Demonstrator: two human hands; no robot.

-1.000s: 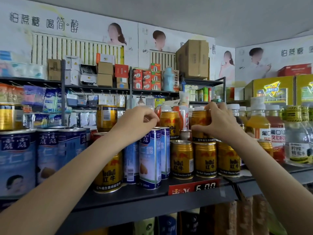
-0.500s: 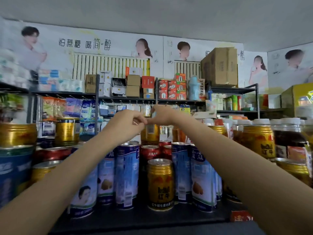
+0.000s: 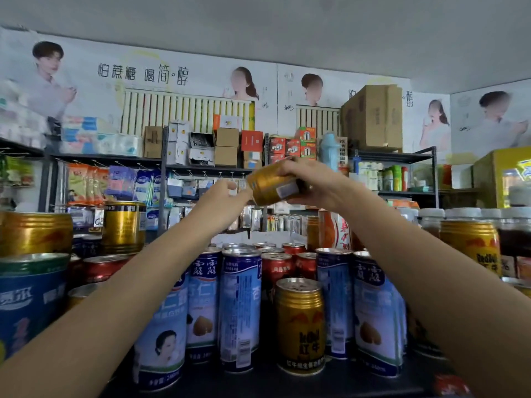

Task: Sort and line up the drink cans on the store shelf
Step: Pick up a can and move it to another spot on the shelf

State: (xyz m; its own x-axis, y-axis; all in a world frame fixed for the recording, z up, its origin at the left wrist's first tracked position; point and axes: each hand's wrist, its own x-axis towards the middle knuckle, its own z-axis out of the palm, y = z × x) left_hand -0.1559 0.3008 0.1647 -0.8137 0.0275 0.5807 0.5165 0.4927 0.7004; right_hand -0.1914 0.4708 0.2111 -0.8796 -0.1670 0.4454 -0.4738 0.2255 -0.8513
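One gold can (image 3: 273, 183), tilted, gripped by right hand (image 3: 311, 182) above shelf (image 3: 258, 380) for re-sorting; left hand (image 3: 222, 193) relaxed, empty, alongside.

Both bare forearms rise from the lower corners of the frame and converge just above its centre. The right hand (image 3: 310, 182) curls its fingers around a tilted gold metal drink can (image 3: 273, 183), thumb beneath it. The left hand (image 3: 227, 193), just left of it, reaches toward the can's end, fingers loosely bent.
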